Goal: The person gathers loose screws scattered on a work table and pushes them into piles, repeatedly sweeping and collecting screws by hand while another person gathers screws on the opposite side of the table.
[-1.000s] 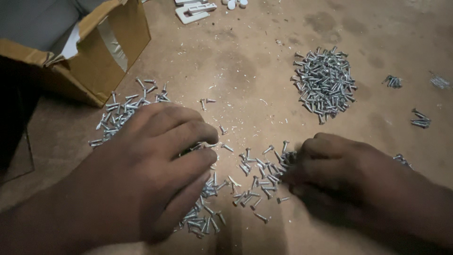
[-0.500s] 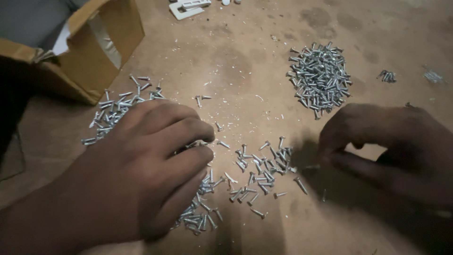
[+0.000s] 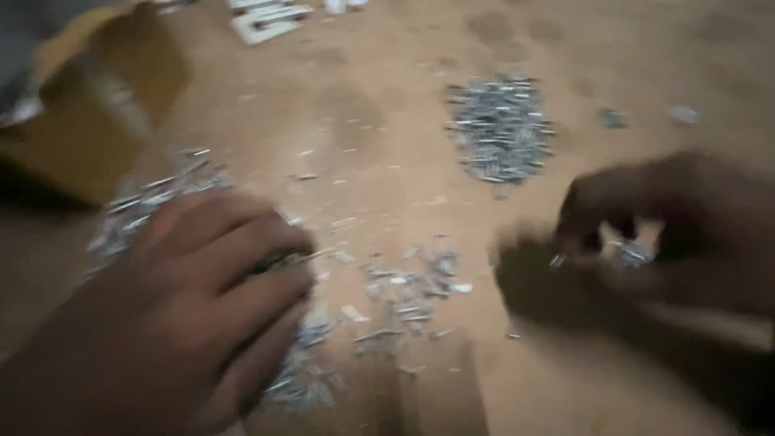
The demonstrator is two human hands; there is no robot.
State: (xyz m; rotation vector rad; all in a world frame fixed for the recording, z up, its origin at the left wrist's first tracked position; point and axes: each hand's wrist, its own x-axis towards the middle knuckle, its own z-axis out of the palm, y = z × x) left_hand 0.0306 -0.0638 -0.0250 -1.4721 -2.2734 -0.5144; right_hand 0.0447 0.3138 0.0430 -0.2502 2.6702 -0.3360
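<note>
Since the earlier frame our right hand [image 3: 670, 234] has lifted, pinching a few screws [image 3: 626, 254] (blurred) at 3 o'clock. Our left hand [image 3: 186, 315] lies flat on the loose screws [image 3: 404, 291]; the sorted pile [image 3: 500, 129] sits at 1 o'clock, the cardboard box [image 3: 97, 121] at 10.

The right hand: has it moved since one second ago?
Yes. The right hand has lifted off the scattered screws and shifted right, level with the separate screw pile. It seems to pinch a few screws, though blurred.
</note>
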